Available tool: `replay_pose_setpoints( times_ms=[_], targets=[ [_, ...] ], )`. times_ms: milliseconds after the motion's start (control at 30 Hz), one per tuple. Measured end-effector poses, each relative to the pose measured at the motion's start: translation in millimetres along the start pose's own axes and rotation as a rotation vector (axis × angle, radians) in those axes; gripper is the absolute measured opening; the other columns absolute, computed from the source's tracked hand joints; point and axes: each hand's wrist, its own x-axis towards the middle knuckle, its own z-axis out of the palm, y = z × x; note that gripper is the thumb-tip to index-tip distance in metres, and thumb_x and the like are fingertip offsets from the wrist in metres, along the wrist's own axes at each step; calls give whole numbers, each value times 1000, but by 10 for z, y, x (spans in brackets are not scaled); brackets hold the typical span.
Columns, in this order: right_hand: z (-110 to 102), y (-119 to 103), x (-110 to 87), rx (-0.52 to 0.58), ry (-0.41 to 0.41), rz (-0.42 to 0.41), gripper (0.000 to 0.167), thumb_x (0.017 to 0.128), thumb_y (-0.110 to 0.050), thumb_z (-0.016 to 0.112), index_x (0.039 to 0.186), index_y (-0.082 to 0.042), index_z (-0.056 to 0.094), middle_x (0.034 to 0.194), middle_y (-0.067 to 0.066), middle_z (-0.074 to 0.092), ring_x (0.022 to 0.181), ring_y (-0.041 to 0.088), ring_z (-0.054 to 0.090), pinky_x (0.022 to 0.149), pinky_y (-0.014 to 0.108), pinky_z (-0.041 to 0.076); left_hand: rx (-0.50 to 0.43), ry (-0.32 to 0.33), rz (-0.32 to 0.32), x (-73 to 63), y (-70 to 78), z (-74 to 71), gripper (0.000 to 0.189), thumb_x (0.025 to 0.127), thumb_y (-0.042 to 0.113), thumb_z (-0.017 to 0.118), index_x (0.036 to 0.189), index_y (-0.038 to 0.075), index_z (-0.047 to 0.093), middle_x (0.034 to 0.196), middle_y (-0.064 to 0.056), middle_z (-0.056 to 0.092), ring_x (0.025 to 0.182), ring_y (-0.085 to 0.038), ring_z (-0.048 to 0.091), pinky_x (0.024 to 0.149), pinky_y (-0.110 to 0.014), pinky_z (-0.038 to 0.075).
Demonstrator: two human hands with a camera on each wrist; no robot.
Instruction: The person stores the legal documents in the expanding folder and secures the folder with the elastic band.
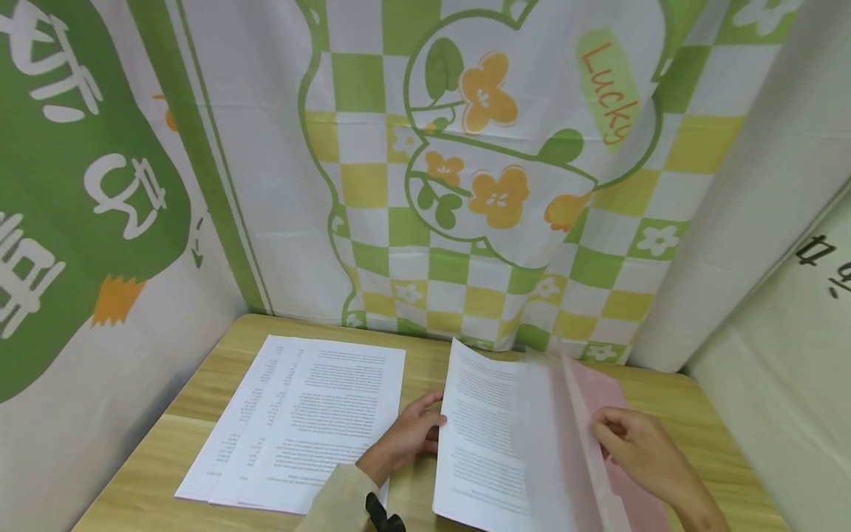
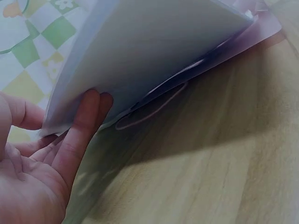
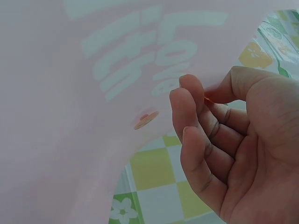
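A pink folder (image 1: 614,465) stands partly raised at the right of the table, and printed sheets (image 1: 482,436) lie in its opening. My left hand (image 1: 419,428) grips the sheets' left edge, thumb on one face and fingers on the other. In the left wrist view the sheets (image 2: 140,56) tilt up off the wood, with a thin cord loop (image 2: 152,112) below them. My right hand (image 1: 638,447) pinches the edge of the folder's pink flap. Pale lettering (image 3: 173,65) and a small round button (image 3: 146,120) show on the flap in the right wrist view.
Overlapping printed sheets (image 1: 319,421) lie on the table's left side. The wooden table (image 1: 193,414) meets a green-and-white checked curtain (image 1: 359,185) at the back. Printed cloth hangs along the left side (image 1: 66,185) and the right side (image 1: 784,355).
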Motion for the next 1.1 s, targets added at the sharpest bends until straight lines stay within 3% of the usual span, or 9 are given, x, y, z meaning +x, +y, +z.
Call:
replay_pose_setpoints(
  times_ms=[600,800,967,1100],
  targets=[
    [76,-67,35,-1,-7,-15,29,100,-7,63,76,-24,61,62,-13,54,59,6,53,55,25,41,-15,-79,6,59,-99,234,51,100,-1,53,150,-2,42,112,-16,71,80,-21,70,64,-31,57],
    [75,-64,30,-5,13,-45,31,99,-5,64,75,-25,61,62,-14,53,58,5,52,54,25,40,-52,-109,-14,141,-177,336,49,103,4,51,151,-1,40,106,-17,71,78,-21,70,64,-32,57],
    [70,-62,27,-6,5,-29,31,100,-6,64,75,-25,61,62,-12,54,58,5,52,53,25,41,-75,-120,-29,176,-254,426,53,99,1,46,152,0,39,97,-16,71,75,-20,69,65,-33,57],
    [60,-64,19,-2,-2,-21,29,100,-6,63,76,-23,62,62,-12,53,58,6,52,53,26,42,-58,-150,-23,181,-282,479,53,98,-3,42,151,1,40,100,-14,69,77,-19,67,65,-33,56]
  ],
)
